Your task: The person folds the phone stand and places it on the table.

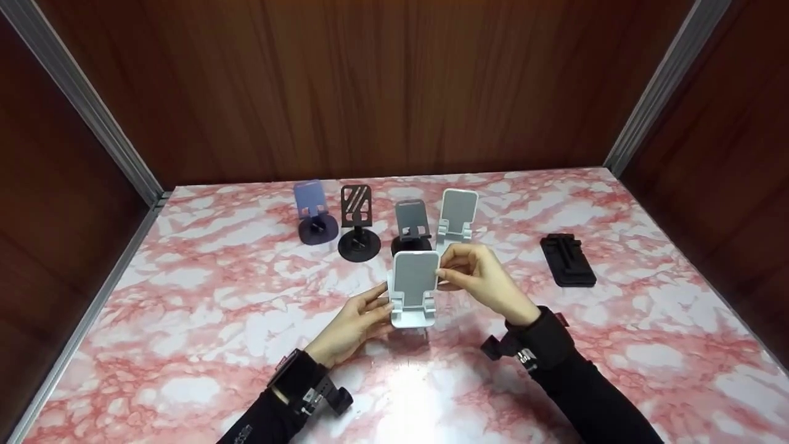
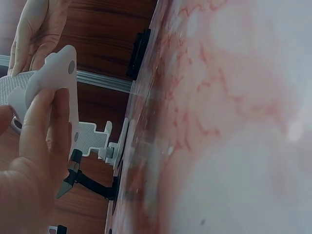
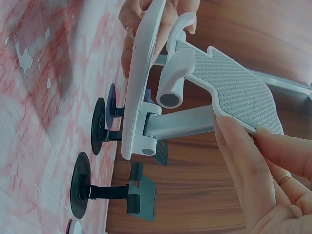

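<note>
Between both hands is a white phone stand (image 1: 416,280) with a grey ribbed pad, raised off the marbled tabletop. My left hand (image 1: 354,324) grips the flat base (image 2: 66,73) at its side, fingers curled over the edge. With thumb and fingers, my right hand (image 1: 490,283) pinches the edge of the padded plate (image 3: 239,87). The plate is unfolded at an angle to the base, and a silver arm (image 3: 180,124) joins the two. Two small lip hooks (image 3: 178,73) stick out from the plate's lower end.
Behind the hands stand a purple phone stand (image 1: 310,197), a black slotted one (image 1: 359,245), a dark grey one (image 1: 412,217) and another white one (image 1: 459,209). A folded black stand (image 1: 569,262) lies at the right. Wooden panels (image 1: 394,92) wall the table's back and sides.
</note>
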Tool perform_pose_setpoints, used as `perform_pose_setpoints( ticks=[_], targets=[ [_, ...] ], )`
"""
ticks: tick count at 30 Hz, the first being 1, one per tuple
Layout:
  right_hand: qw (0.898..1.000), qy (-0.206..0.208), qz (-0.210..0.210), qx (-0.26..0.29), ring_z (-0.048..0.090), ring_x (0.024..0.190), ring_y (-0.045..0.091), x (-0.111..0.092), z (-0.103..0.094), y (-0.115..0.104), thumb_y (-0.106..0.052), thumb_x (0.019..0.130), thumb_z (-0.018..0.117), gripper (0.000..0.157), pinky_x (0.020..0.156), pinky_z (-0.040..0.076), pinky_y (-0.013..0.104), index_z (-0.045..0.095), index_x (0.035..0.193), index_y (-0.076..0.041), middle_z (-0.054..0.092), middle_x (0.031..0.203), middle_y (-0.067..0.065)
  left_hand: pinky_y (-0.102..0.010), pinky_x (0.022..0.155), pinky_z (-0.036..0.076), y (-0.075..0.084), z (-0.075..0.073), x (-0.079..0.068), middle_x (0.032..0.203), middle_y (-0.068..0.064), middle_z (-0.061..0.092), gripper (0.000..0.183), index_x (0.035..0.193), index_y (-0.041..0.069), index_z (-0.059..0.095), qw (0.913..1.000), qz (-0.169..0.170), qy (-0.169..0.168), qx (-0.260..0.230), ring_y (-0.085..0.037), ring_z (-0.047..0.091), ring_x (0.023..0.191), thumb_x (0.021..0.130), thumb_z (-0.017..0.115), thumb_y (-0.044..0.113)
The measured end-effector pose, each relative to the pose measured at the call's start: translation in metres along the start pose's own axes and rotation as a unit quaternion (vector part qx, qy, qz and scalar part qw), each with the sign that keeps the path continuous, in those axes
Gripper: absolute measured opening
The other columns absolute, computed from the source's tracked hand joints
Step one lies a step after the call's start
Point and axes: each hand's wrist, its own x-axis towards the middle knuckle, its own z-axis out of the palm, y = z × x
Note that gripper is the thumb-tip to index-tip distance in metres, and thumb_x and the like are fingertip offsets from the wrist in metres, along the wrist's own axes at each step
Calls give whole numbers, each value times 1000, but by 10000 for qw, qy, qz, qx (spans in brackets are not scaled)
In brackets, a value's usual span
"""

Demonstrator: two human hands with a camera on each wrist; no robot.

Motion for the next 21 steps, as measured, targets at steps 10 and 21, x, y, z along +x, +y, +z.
perform_pose_setpoints(
  ticks=[10,21],
  targets=[
    [9999,34,85,-90,77,84,1,0,-2,-2,8,101,66,15,83,69,25,60,104,22,78,92,5,-28,112,59,2,-1,-1,165,-41,37,72,169,-13,8,10000,-47,-70,-49,-12,69,121,113,50,8],
    [9998,-1,200,-32,77,84,2,0,-4,-3,7,101,67,16,84,69,26,60,105,20,81,95,13,-21,108,59,0,-2,0,162,-38,41,88,169,-13,7,9995,19,-191,-266,-7,66,118,104,65,3]
  ],
)
